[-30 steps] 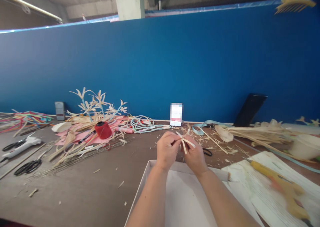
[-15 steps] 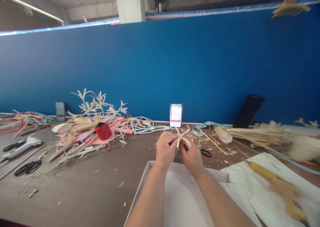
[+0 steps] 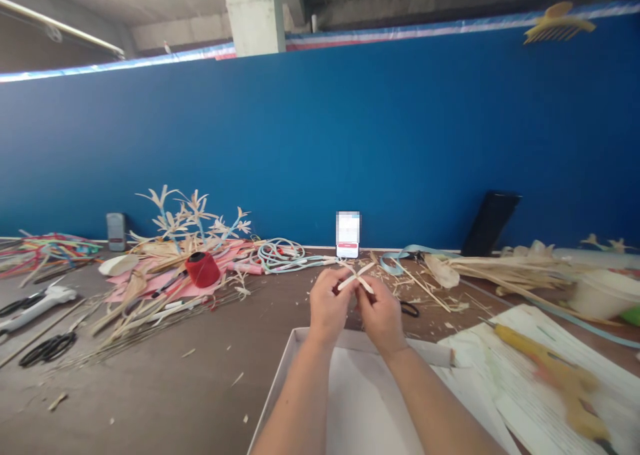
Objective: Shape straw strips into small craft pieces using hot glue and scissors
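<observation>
My left hand (image 3: 328, 306) and my right hand (image 3: 381, 313) meet just above the far edge of a shallow white box (image 3: 295, 375). Both hands are closed in a pinch on a small straw flower (image 3: 356, 277) made of pale flat strips that cross and stick up between the fingertips. The strips fan out above my thumbs. What lies under the fingers is hidden.
On the brown table (image 3: 150, 388) lie a red thread spool (image 3: 203, 269), straw flower stems (image 3: 190, 218), coiled cord (image 3: 280, 251), scissors (image 3: 47, 348), a white tool (image 3: 35, 303) and a yellow glue gun (image 3: 550, 375) on white paper. A phone (image 3: 348, 234) leans on the blue wall.
Both hands have kept their pinch and turned the straw flower: its strips pointed down and right before, now they cross upward. The view has shifted slightly to the right.
</observation>
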Demonstrator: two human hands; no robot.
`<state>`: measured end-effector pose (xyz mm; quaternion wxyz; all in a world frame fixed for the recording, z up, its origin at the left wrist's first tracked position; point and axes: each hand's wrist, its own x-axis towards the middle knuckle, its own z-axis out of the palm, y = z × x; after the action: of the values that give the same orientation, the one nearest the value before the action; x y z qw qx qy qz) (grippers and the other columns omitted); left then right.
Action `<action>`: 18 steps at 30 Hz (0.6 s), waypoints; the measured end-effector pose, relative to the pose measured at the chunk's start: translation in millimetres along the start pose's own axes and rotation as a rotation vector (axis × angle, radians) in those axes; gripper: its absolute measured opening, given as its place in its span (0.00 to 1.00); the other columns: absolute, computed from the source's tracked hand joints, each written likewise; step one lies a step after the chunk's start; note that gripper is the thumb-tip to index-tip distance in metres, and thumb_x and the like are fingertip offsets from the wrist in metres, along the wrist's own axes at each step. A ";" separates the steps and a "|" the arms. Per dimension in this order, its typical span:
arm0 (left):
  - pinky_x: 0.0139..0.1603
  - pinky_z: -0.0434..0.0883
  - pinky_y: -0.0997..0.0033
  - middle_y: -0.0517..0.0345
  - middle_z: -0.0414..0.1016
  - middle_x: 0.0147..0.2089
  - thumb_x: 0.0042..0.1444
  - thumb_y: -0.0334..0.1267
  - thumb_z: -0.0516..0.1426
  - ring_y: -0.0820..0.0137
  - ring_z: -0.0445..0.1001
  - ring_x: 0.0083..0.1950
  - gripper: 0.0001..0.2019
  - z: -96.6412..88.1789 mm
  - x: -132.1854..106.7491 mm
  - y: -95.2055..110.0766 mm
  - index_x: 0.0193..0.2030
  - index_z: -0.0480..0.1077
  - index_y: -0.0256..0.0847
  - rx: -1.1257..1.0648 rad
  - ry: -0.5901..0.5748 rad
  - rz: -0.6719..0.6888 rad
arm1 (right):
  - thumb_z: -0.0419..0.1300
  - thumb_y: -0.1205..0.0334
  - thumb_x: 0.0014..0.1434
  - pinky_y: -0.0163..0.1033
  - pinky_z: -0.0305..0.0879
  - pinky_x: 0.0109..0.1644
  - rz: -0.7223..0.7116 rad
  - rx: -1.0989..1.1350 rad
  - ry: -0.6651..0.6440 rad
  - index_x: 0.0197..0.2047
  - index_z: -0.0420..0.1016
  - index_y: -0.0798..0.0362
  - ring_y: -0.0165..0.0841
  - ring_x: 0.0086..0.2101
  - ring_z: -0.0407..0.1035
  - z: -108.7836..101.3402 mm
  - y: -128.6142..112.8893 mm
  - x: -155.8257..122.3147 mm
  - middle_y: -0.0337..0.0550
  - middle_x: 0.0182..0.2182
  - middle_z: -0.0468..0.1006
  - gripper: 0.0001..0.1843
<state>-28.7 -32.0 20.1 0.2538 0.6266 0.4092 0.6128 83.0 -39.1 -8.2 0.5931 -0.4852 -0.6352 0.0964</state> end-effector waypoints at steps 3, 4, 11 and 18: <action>0.43 0.67 0.72 0.56 0.74 0.36 0.51 0.35 0.59 0.71 0.72 0.40 0.08 0.5 -0.7 1.5 0.38 0.76 0.42 -0.039 -0.004 0.009 | 0.53 0.60 0.60 0.38 0.66 0.34 0.008 -0.013 -0.031 0.41 0.72 0.51 0.34 0.32 0.70 0.0 -0.4 -0.4 0.45 0.34 0.76 0.10; 0.43 0.67 0.72 0.56 0.74 0.36 0.51 0.35 0.59 0.71 0.72 0.40 0.07 0.6 -0.9 2.1 0.37 0.76 0.41 -0.049 -0.002 0.008 | 0.52 0.60 0.60 0.38 0.66 0.34 0.009 -0.016 -0.037 0.41 0.72 0.51 0.34 0.32 0.70 0.0 -0.6 -0.6 0.45 0.34 0.76 0.10; 0.40 0.66 0.74 0.57 0.73 0.34 0.51 0.34 0.59 0.72 0.71 0.37 0.05 1.2 -1.4 4.0 0.32 0.77 0.41 -0.079 0.016 0.001 | 0.53 0.59 0.60 0.38 0.65 0.35 -0.005 -0.023 -0.047 0.41 0.72 0.52 0.35 0.32 0.70 -0.9 -2.9 -0.7 0.45 0.33 0.76 0.10; 0.38 0.67 0.75 0.58 0.71 0.33 0.51 0.33 0.59 0.73 0.71 0.36 0.06 1.1 -1.3 5.4 0.33 0.77 0.41 -0.080 0.033 0.010 | 0.53 0.59 0.60 0.38 0.65 0.37 -0.008 -0.028 -0.041 0.41 0.72 0.52 0.34 0.32 0.69 -0.5 -3.3 -0.3 0.44 0.33 0.75 0.10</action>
<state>-26.4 -35.7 23.6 0.2686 0.6078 0.3854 0.6402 81.7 -41.2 -5.9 0.5734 -0.4888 -0.6506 0.0950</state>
